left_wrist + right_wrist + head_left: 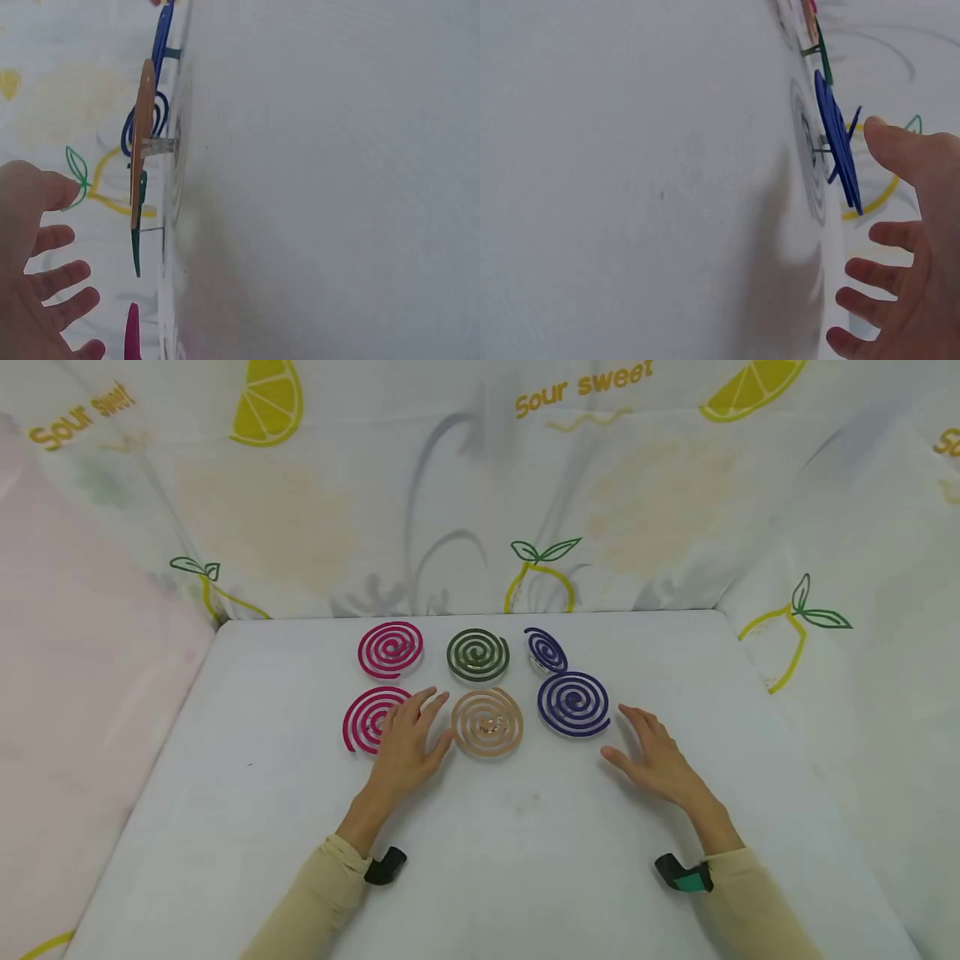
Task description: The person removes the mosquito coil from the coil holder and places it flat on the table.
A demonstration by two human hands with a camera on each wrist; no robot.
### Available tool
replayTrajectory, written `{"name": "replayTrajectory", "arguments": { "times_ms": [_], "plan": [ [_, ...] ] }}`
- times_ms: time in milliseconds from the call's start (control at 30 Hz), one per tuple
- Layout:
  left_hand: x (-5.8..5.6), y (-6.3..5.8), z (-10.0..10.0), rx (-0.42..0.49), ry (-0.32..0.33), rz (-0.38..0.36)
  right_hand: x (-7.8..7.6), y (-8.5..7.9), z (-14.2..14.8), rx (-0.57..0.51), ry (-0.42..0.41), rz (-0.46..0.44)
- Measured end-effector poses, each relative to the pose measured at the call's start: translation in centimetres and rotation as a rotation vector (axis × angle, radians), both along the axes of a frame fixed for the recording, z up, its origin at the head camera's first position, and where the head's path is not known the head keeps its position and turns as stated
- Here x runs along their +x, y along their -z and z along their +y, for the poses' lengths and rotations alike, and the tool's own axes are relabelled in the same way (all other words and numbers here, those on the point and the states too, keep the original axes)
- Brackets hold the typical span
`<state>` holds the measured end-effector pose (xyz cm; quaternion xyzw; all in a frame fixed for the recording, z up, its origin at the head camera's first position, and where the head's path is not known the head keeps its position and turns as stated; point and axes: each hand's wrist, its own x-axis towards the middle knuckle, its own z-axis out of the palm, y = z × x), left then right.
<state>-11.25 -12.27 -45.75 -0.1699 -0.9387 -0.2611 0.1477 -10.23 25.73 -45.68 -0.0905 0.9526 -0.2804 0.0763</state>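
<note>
Several mosquito coils sit raised on small stands in two rows on the white table. In the back row are a pink coil (pixel 391 649), a green coil (pixel 477 654) and a blue coil (pixel 547 650) that leans. The front row has another pink coil (pixel 363 720), a tan coil (pixel 487 722) and a second blue coil (pixel 573 703). My left hand (pixel 408 747), fingers spread, hovers over the front pink coil's right part and hides it; its thumb is beside the tan coil. My right hand (pixel 660 764) holds nothing, fingers loosely extended, right of the front blue coil.
The white tabletop (pixel 525 860) reaches back to a hanging cloth (pixel 450 485) printed with lemons and lettering. Similar cloth (pixel 885 735) stands along the right side. A black wrist camera (pixel 386 866) is on the left wrist, another (pixel 684 873) on the right.
</note>
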Motion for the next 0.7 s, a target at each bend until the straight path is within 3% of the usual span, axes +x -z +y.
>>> {"name": "replayTrajectory", "arguments": {
  "times_ms": [133, 367, 533, 700],
  "plan": [
    [-0.4, -0.2, 0.9, 0.088, 0.036, 0.061, -0.3, 0.0, -0.4, -0.062, -0.001, 0.021],
    [-1.1, 0.1, 2.9, 0.215, 0.047, 0.055, -0.7, 0.2, -0.9, -0.175, 0.017, 0.033],
    [-1.5, 0.2, 3.8, 0.252, 0.052, 0.051, -0.9, 0.4, -1.3, -0.303, 0.029, 0.097],
    [-2.0, 0.3, 4.5, 0.262, 0.051, 0.006, -1.0, 0.7, -1.7, -0.366, 0.046, 0.111]
  ]
}}
